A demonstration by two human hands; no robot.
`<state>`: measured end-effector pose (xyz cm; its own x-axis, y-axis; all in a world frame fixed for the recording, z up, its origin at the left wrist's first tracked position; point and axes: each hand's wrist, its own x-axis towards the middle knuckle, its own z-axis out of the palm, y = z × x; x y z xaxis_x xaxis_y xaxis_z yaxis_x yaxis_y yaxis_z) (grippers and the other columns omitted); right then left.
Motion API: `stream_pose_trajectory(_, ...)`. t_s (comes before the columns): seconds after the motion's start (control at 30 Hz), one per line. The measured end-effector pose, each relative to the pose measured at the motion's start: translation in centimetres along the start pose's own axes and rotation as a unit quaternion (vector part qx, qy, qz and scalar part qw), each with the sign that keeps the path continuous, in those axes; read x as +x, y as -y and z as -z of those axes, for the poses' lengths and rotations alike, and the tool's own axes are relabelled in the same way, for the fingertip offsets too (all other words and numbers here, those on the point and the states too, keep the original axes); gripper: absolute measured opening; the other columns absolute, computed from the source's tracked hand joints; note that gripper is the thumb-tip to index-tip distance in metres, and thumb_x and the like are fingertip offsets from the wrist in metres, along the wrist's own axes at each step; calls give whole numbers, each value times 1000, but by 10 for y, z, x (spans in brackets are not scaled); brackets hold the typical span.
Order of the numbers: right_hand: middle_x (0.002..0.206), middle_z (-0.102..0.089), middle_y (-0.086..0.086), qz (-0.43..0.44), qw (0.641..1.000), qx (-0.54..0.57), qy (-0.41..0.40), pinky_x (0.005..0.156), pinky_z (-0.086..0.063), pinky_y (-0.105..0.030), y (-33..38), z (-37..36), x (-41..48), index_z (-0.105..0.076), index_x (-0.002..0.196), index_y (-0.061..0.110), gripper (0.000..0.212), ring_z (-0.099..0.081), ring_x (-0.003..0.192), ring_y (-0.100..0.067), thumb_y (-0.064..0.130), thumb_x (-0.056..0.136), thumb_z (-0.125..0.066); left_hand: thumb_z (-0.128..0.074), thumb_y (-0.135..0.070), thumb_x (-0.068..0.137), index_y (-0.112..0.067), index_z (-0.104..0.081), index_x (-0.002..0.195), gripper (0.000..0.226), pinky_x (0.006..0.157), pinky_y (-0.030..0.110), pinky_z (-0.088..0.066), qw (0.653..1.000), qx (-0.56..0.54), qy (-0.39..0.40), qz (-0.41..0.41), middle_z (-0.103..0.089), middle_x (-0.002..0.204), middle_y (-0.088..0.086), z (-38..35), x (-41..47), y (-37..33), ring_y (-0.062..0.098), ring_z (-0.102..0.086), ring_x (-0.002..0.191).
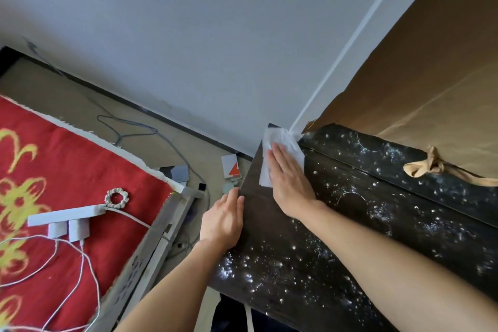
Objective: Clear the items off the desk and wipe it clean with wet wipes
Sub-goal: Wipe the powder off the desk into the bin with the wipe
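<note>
A dark wooden desk (350, 237) fills the lower right, its top speckled with white marks and droplets. My right hand (289, 183) lies flat, fingers together, pressing a white wet wipe (269, 143) onto the desk's far left corner. My left hand (223, 219) rests on the desk's left edge, fingers curled over it, holding nothing else. A tan knotted cloth strip (428, 166) lies on the desk's back ledge at the right.
A brown curtain (431, 75) hangs behind the desk. To the left is a bed with a red patterned cover (54, 183), carrying a white power strip (64, 217), chargers and cables. Papers (231, 166) and cables lie on the floor between.
</note>
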<state>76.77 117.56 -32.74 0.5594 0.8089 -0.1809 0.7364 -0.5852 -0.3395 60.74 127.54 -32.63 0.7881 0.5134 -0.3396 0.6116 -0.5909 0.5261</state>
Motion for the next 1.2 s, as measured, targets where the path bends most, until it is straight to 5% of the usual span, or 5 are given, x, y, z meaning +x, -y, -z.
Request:
stream_pose_trajectory(0.3,159,7,-7,-55,998,-14,-5,119,-9,-38,1,2,9,-1,150,8,69,-4,145,-26,2,93,-39,-17,-44,99,-24,-39,100,30,70,38,-44,1000,26,2,11,-63,99,2,-3,0,-2,30,-60,89)
stream_pose_trajectory(0.47,140,-42,-13,-86,995,-26,-33,109,-31,-41,-45,15,-31,-11,150,11,77,-42,120,-32,0,85,-50,-15,-44,99,-25,-36,96,28,65,35,-38,999,41,5,21,-63,96,3,-2,0,-4,29,-60,86)
stream_pose_trajectory(0.67,155,-20,-11,-138,989,-38,-22,117,-20,-38,-46,23,-49,-8,149,6,78,-27,137,-29,1,85,-52,-15,-44,100,-29,-29,90,23,65,33,-35,999,44,8,25,-63,94,3,-1,-1,-7,27,-60,84)
stream_pose_trajectory(1.1,140,-48,-13,-155,984,18,-90,106,-39,-45,-63,16,-58,-37,142,7,70,-48,121,-35,-13,78,-56,-13,-44,99,-28,-28,92,23,63,32,-35,998,61,5,25,-64,90,4,-1,-1,-8,27,-60,80)
stream_pose_trajectory(1.2,145,-41,-14,-21,998,34,-56,116,-20,-38,-25,-9,-71,-44,137,2,63,-37,135,-33,-17,77,-40,-14,-44,99,-27,-28,92,24,64,33,-36,998,61,5,35,-64,91,4,-2,-2,-7,28,-60,81)
